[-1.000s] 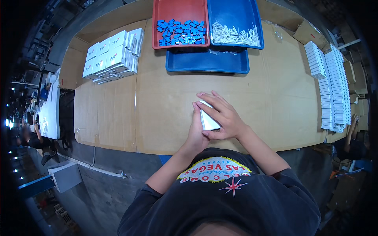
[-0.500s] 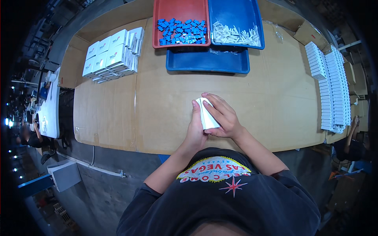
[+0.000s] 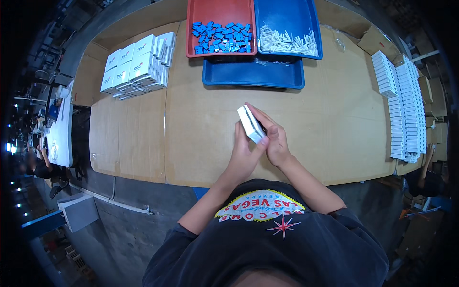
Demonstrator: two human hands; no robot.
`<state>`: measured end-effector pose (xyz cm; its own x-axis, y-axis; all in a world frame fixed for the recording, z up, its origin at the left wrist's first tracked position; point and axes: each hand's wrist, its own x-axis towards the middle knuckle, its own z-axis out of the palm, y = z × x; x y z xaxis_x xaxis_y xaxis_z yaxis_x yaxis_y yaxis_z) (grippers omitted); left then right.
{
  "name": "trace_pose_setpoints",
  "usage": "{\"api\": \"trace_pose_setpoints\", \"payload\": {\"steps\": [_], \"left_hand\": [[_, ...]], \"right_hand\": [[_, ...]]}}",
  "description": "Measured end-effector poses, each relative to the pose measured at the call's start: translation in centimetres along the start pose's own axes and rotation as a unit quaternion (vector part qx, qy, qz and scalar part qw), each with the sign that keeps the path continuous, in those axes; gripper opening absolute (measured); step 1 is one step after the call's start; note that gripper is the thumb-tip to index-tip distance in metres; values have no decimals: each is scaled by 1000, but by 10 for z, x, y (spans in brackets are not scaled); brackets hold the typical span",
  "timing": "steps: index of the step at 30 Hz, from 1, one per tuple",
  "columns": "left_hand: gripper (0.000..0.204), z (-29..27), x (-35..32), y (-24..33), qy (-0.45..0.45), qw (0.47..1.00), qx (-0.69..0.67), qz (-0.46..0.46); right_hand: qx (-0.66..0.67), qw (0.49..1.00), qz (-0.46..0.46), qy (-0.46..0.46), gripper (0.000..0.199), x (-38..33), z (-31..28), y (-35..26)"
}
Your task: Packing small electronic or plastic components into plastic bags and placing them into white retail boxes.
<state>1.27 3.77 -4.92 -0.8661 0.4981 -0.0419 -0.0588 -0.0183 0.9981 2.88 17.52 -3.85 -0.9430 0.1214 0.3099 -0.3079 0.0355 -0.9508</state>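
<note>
We've got the small white box (image 3: 251, 123) pinched btwn both hands, tilted, just above the table (image 3: 201, 138), well short of the blue tray (image 3: 253, 79). Left hand (image 3: 245, 153) thumb wraps its near end; right hand (image 3: 272, 138) fingers curl round the far side. Risk imo: grip's only at the edges, so box could slip or a flap crease if we squeeze.

white box (image 3: 251, 123), red tray (image 3: 220, 12) (blue neighbour (image 3: 287, 16))
</note>
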Motion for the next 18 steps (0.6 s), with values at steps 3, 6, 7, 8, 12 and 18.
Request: {"api": "trace_pose_setpoints", "payload": {"steps": [3, 6, 7, 8, 12, 18], "left_hand": [[66, -3, 6, 1, 18, 993, -111, -22], [65, -9, 12, 4, 115, 974, -187, -57], [65, -11, 13, 3, 115, 974, -187, -58], [64, -14, 14, 2, 107, 966, -220, -83], [62, -12, 13, -5, 114, 950, -251, -144], [61, -4, 9, -11, 159, 948, -241, -136]], "right_hand": [[-25, 999, 35, -6, 63, 4, 3, -9], [-85, 995, 27, -55, 49, 3, -9, -12], [-113, 988, 31, -102, 51, 1, -11, -13], [-113, 988, 32, -102, 51, 0, -10, -15], [-184, 975, 8, -122, 58, -5, -8, -10], [-261, 954, -101, -102, 59, -13, -7, 10]]}}
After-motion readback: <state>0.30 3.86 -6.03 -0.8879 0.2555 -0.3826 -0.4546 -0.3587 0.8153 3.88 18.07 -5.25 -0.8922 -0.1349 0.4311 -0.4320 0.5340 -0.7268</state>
